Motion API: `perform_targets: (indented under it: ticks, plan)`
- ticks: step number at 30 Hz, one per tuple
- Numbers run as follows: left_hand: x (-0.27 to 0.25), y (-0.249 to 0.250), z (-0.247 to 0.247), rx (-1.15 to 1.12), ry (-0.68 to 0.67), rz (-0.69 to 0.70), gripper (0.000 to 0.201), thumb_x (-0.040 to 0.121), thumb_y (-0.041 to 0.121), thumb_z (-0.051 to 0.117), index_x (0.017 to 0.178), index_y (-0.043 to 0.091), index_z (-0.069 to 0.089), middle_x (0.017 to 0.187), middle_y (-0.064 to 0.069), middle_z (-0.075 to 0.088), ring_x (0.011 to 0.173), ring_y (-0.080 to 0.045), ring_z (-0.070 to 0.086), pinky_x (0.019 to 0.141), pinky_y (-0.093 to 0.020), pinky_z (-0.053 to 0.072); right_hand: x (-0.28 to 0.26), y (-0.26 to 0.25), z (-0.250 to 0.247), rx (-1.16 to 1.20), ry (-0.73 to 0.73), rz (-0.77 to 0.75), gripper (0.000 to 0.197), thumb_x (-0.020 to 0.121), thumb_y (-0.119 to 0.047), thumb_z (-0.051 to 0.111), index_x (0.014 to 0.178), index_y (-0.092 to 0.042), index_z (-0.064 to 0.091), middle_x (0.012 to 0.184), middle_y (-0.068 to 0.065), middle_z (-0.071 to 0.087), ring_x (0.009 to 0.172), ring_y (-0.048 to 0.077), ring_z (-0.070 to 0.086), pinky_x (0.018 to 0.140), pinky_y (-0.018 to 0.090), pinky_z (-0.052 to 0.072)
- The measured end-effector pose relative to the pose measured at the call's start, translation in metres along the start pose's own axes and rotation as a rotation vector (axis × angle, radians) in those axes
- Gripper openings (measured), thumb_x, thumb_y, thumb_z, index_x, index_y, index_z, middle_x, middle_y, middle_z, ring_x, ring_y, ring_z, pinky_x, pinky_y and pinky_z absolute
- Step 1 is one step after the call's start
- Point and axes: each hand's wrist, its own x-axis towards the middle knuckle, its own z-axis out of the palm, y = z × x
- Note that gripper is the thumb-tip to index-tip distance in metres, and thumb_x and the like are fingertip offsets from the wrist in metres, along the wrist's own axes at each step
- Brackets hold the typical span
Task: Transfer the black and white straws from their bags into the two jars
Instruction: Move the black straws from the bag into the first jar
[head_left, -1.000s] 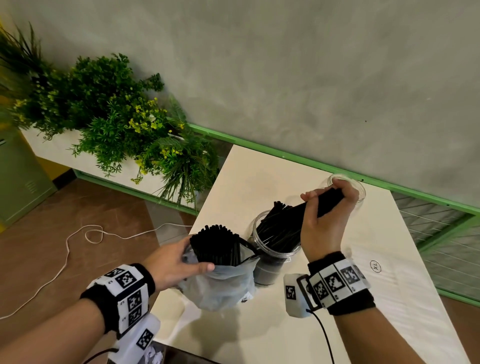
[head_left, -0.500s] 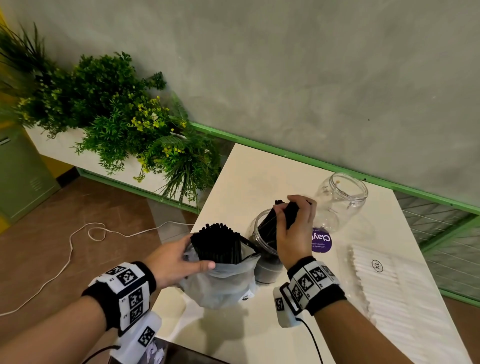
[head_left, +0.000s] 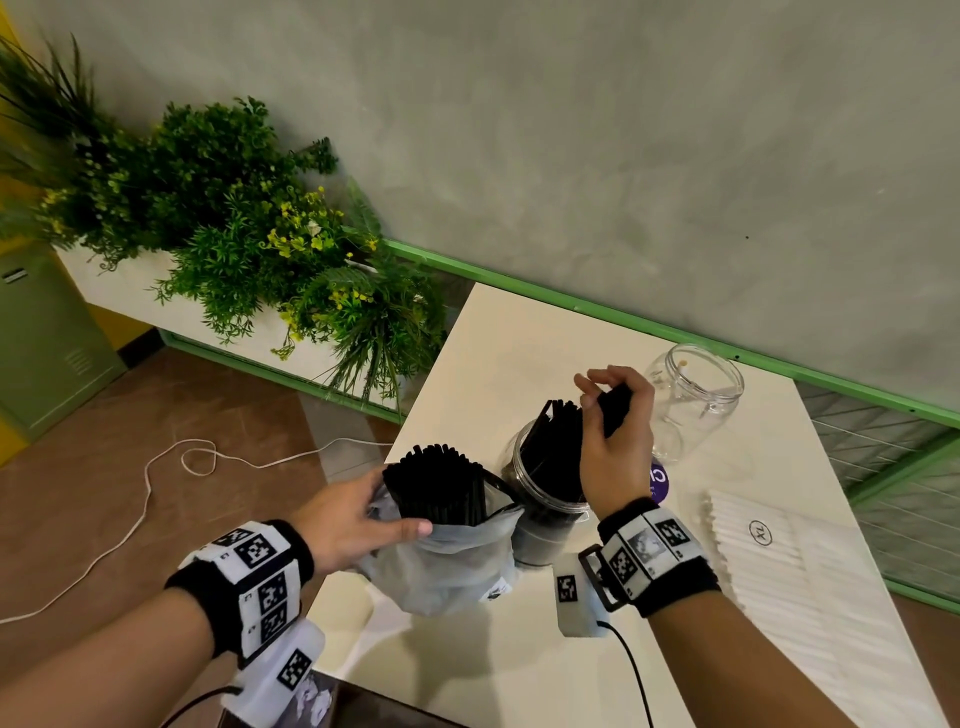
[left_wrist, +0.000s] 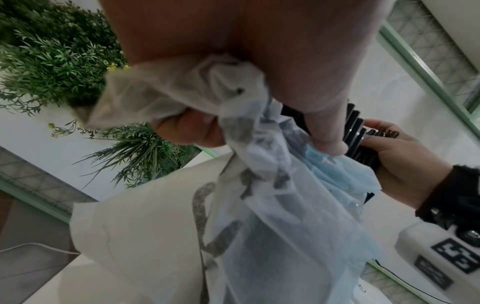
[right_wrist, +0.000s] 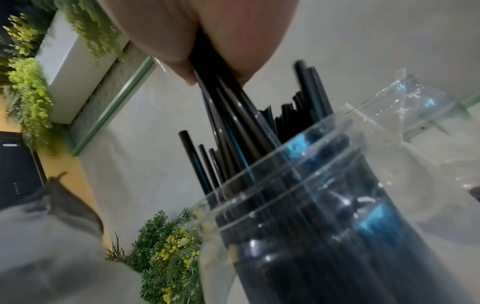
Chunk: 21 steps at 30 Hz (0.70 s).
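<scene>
A clear jar (head_left: 545, 519) (right_wrist: 324, 216) packed with black straws stands mid-table. My right hand (head_left: 615, 441) grips a bunch of black straws (head_left: 615, 410) (right_wrist: 228, 102) whose lower ends sit inside that jar. Left of the jar, my left hand (head_left: 358, 519) (left_wrist: 259, 98) grips the rim of a translucent plastic bag (head_left: 447, 561) (left_wrist: 285, 205) holding upright black straws (head_left: 439, 483). An empty clear jar (head_left: 693, 395) stands behind the right hand. A flat pack of white straws (head_left: 810, 587) lies at the right.
A purple round lid (head_left: 660, 480) lies between the two jars. The cream table (head_left: 493, 364) meets a green-railed wall at the back. Green plants in a white planter (head_left: 249, 234) stand left, over a brown floor with a white cable (head_left: 156, 483).
My right hand swung a bunch of black straws from lying across the far jar down to upright in the near jar. The left hand stayed on the bag.
</scene>
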Motion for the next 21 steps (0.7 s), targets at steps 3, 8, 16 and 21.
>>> perform_targets:
  ticks: [3, 8, 16, 21]
  plan:
    - [0.001, 0.001, 0.000, -0.007, 0.000, 0.004, 0.108, 0.037, 0.098, 0.046, 0.126, 0.038, 0.043, 0.118, 0.016, 0.056, 0.113, -0.005, 0.054, 0.092, -0.025, 0.049, 0.002, 0.001, 0.001, -0.040, -0.035, 0.035, 0.023, 0.094, 0.000, 0.053, 0.111, -0.015, 0.050, 0.104, -0.001, 0.068, 0.099, 0.003, 0.063, 0.085, 0.011, 0.045]
    - [0.001, 0.003, 0.000, -0.026, 0.003, 0.018, 0.094, 0.041, 0.094, 0.050, 0.120, 0.044, 0.040, 0.116, 0.020, 0.054, 0.109, 0.001, 0.053, 0.086, -0.015, 0.045, 0.004, 0.010, -0.004, -0.208, -0.098, 0.110, 0.009, 0.092, -0.023, 0.063, 0.099, -0.024, 0.057, 0.090, -0.010, 0.068, 0.087, -0.002, 0.061, 0.074, 0.010, 0.045]
    - [-0.002, 0.004, -0.002, 0.023, -0.012, 0.024, 0.113, 0.036, 0.101, 0.040, 0.129, 0.037, 0.041, 0.113, 0.020, 0.053, 0.108, -0.001, 0.054, 0.090, -0.017, 0.045, 0.004, 0.017, -0.017, -0.420, -0.228, -0.021, 0.018, 0.087, -0.015, 0.067, 0.103, -0.020, 0.061, 0.098, -0.005, 0.064, 0.091, 0.007, 0.057, 0.081, 0.011, 0.044]
    - [-0.001, 0.004, 0.000, 0.024, -0.008, 0.032, 0.111, 0.038, 0.100, 0.042, 0.130, 0.038, 0.040, 0.120, 0.015, 0.056, 0.110, -0.008, 0.059, 0.095, -0.025, 0.047, 0.004, 0.021, -0.018, -0.507, -0.225, 0.024, 0.016, 0.086, -0.014, 0.067, 0.098, -0.023, 0.062, 0.094, 0.000, 0.062, 0.088, 0.012, 0.055, 0.075, 0.008, 0.038]
